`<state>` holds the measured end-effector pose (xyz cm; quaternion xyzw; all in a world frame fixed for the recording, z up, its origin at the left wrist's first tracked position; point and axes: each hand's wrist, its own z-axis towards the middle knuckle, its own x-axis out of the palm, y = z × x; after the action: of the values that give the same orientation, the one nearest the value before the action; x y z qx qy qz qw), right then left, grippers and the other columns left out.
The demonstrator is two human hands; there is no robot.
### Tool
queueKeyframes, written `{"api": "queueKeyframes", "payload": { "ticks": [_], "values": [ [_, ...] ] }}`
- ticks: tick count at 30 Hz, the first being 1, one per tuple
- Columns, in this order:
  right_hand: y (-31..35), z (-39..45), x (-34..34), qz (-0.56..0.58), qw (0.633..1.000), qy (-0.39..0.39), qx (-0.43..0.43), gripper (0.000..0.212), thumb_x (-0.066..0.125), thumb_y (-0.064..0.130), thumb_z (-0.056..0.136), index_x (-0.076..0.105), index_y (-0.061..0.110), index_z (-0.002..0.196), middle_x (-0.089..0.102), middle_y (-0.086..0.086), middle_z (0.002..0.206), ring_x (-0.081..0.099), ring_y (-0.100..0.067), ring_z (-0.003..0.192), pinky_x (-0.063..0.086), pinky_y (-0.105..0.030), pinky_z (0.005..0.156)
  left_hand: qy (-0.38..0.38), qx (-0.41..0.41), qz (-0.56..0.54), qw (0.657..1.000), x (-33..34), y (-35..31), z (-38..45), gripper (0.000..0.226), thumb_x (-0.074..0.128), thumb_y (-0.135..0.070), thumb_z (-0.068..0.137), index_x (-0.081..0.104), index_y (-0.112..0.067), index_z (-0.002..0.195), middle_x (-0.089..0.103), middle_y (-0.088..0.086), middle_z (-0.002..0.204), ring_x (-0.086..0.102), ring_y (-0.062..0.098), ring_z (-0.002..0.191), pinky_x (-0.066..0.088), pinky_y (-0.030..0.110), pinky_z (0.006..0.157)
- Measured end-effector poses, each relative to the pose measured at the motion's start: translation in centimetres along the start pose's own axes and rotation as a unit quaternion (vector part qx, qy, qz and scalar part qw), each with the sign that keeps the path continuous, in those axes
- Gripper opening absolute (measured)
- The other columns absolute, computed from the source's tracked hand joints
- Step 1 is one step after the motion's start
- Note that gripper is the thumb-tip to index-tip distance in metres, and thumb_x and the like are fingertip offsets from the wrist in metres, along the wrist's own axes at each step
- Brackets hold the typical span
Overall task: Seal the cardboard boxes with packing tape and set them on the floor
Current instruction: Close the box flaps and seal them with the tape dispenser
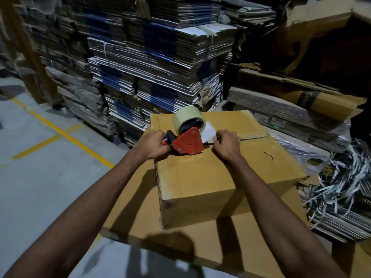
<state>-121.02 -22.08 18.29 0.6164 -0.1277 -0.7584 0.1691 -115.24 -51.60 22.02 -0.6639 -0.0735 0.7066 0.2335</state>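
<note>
Your left hand [153,144] gripped the red tape dispenser with its pale tape roll [188,137] on the brown cardboard box [210,177]; your right hand [226,144] pinched the tape end at the top seam. Box sat on flat cardboard sheet [200,243].

Brown box [210,177], flaps closed, seam untaped beyond right grip [225,144]; red dispenser [188,143] with clear roll [188,119] upright on top, between both grips, handle in left grip [152,144].
</note>
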Motion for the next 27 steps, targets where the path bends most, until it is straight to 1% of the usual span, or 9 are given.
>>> {"api": "queueKeyframes", "payload": {
  "ticks": [3,5,7,10,14,19,21,24,27],
  "values": [
    [3.2,-0.6,2.1,0.09,0.993,0.068,-0.023,0.047,0.046,0.032,0.075,0.066,0.01,0.111,0.068,-0.012,0.102,0.056,-0.036,0.103,0.038,-0.04,0.087,-0.002,-0.018,0.008,1.0,-0.3,0.4,-0.4,0.035,0.07,-0.032,0.088,0.05,-0.013,0.067,0.053,0.002,0.059,0.045,0.016,0.05,0.029,0.032,0.049],
    [3.6,-0.7,2.7,0.136,0.987,0.081,-0.028,0.053,0.042,0.037,0.07,0.067,0.011,0.108,0.069,-0.014,0.099,0.059,-0.035,0.098,0.044,-0.04,0.086,0.0,-0.013,0.009,1.0,-0.5,0.5,-0.5,0.036,0.07,-0.032,0.089,0.051,-0.012,0.067,0.053,0.003,0.059,0.045,0.017,0.05,0.029,0.031,0.05],
    [3.0,-0.6,2.7,0.143,0.986,0.078,-0.022,0.05,0.045,0.042,0.071,0.067,0.011,0.102,0.068,-0.016,0.096,0.058,-0.034,0.093,0.045,-0.039,0.084,0.0,-0.007,0.014,1.0,-0.3,0.3,-0.5,0.035,0.07,-0.032,0.089,0.05,-0.013,0.067,0.054,0.003,0.059,0.046,0.018,0.051,0.03,0.031,0.051],
    [1.7,0.1,2.8,0.121,0.99,0.066,0.017,0.046,0.05,0.042,0.071,0.066,0.009,0.098,0.065,-0.017,0.093,0.06,-0.04,0.094,0.037,-0.036,0.079,0.001,-0.001,0.023,1.0,0.0,-0.6,0.1,0.035,0.069,-0.033,0.089,0.051,-0.012,0.067,0.056,0.005,0.059,0.047,0.018,0.051,0.034,0.032,0.049],
    [2.1,-0.1,2.5,0.135,0.989,0.046,0.025,0.037,0.05,0.044,0.073,0.061,0.011,0.085,0.06,-0.014,0.083,0.06,-0.042,0.089,0.035,-0.036,0.075,-0.001,-0.004,0.025,1.0,-0.2,-0.7,0.2,0.035,0.069,-0.033,0.088,0.047,-0.014,0.067,0.049,0.001,0.059,0.046,0.016,0.053,0.027,0.031,0.048],
    [3.1,-0.6,2.4,0.132,0.99,0.046,0.033,0.027,0.059,0.035,0.081,0.06,0.008,0.088,0.06,-0.015,0.086,0.06,-0.04,0.089,0.037,-0.037,0.077,-0.007,0.017,0.018,1.0,-0.4,-0.2,-0.4,0.036,0.069,-0.031,0.089,0.045,-0.017,0.066,0.047,-0.002,0.059,0.044,0.015,0.053,0.025,0.031,0.05],
    [3.1,-0.7,2.4,0.135,0.989,0.036,0.044,0.038,0.06,0.038,0.082,0.066,0.004,0.099,0.067,-0.02,0.094,0.062,-0.042,0.091,0.043,-0.039,0.076,0.002,0.021,0.016,1.0,-0.5,0.1,-0.4,0.035,0.068,-0.032,0.088,0.045,-0.019,0.066,0.048,-0.002,0.06,0.045,0.016,0.054,0.026,0.03,0.049],
    [3.6,-1.4,1.8,0.126,0.991,0.025,0.043,0.053,0.061,0.043,0.081,0.069,0.005,0.117,0.07,-0.023,0.105,0.064,-0.044,0.096,0.051,-0.044,0.081,0.026,0.025,-0.011,0.999,-0.6,0.7,-0.1,0.027,0.066,-0.034,0.085,0.049,-0.02,0.068,0.053,0.0,0.063,0.05,0.02,0.057,0.036,0.029,0.051],
    [4.4,-1.7,1.3,0.11,0.993,0.026,0.04,0.058,0.053,0.045,0.074,0.07,0.003,0.109,0.071,-0.023,0.102,0.066,-0.042,0.093,0.052,-0.042,0.077,0.032,0.043,-0.008,0.999,-1.2,1.6,0.1,0.027,0.066,-0.029,0.085,0.046,-0.022,0.067,0.05,-0.001,0.063,0.046,0.017,0.056,0.034,0.028,0.052]
  ]
}}
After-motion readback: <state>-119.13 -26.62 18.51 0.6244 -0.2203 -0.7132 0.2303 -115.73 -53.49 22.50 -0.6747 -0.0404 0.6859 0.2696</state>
